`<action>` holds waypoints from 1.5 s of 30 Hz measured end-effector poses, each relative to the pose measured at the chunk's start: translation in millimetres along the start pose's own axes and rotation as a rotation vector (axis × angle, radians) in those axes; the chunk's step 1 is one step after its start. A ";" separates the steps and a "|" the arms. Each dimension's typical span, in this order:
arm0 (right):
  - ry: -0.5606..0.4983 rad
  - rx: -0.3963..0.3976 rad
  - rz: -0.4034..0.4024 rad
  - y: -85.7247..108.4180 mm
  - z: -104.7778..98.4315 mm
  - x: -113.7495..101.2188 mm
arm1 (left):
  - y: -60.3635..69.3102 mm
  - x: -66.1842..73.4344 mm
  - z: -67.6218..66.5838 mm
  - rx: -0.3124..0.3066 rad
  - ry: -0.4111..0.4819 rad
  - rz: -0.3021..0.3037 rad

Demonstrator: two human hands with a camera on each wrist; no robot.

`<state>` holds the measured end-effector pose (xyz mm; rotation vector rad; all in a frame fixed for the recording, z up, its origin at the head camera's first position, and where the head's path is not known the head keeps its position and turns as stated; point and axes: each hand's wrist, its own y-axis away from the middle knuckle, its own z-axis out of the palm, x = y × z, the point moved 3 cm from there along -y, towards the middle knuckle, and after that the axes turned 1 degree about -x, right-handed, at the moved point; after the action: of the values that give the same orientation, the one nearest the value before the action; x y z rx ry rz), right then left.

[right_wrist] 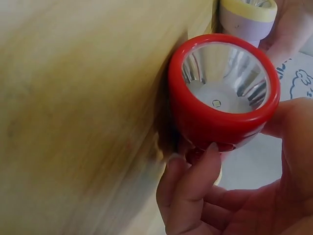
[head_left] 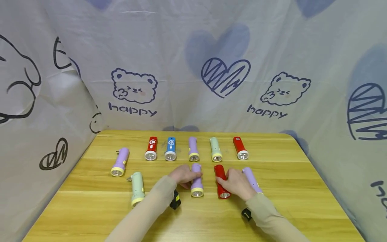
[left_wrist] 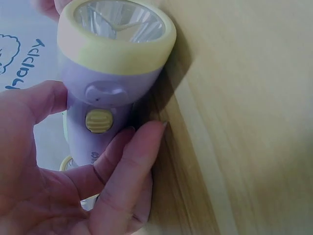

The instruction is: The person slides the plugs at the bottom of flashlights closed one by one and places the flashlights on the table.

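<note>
My left hand grips a purple flashlight with a pale yellow rim, its lens facing me. In the left wrist view the thumb and fingers close round its body near a yellow slide switch. My right hand holds an all-red flashlight, its thumb across the near side. The right wrist view shows the red head with its shiny reflector, and fingers curled under it. Both flashlights lie at the table surface side by side. Another purple flashlight lies right of my right hand, partly hidden.
On the wooden table, a back row holds a red flashlight, a blue one, a purple one, a green one and another red one. A purple and a green flashlight lie left.
</note>
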<state>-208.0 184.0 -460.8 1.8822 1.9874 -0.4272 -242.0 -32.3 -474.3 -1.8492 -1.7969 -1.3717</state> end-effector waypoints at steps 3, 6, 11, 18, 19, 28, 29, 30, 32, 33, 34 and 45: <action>0.008 -0.021 0.023 -1.4 0.4 1.0 | -0.5 -0.2 1.1 -0.006 0.000 0.008; 0.025 -0.026 0.029 -2.1 0.7 1.1 | -0.5 0.3 1.4 -0.010 0.007 0.008; 0.032 -0.032 0.040 -2.3 0.9 1.4 | -0.3 1.7 1.2 -0.012 0.013 0.004; 0.041 -0.035 0.046 -2.9 -1.1 1.1 | 0.2 4.1 0.3 -0.014 -0.006 0.015; 0.043 -0.036 0.047 -3.0 -1.2 1.2 | 0.1 4.2 0.2 -0.013 -0.011 0.019; 0.043 -0.042 0.047 -1.1 -1.6 1.0 | 2.0 4.7 -0.7 0.008 -0.067 0.032; 0.045 -0.042 0.048 -0.8 -1.6 1.1 | 2.6 5.2 -1.0 0.009 -0.073 0.036; 0.047 -0.042 0.050 -0.5 -1.6 1.2 | 3.0 5.5 -1.3 0.010 -0.078 0.040; 0.044 -0.033 0.049 -0.1 -2.0 1.1 | 4.2 6.2 -2.2 0.012 -0.089 0.049; 0.039 -0.026 0.048 0.0 -2.6 0.8 | 4.6 6.3 -2.9 0.014 -0.091 0.054; 0.034 -0.017 0.044 0.0 -3.2 0.5 | 5.1 6.1 -3.5 0.015 -0.089 0.056; 0.082 0.157 -0.075 3.9 -13.9 -9.0 | 12.7 -1.5 -12.8 0.054 -0.117 0.094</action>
<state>-204.5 182.7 -444.2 1.9509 2.1400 -0.5496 -236.4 -45.3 -463.0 -1.9954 -1.7573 -1.1937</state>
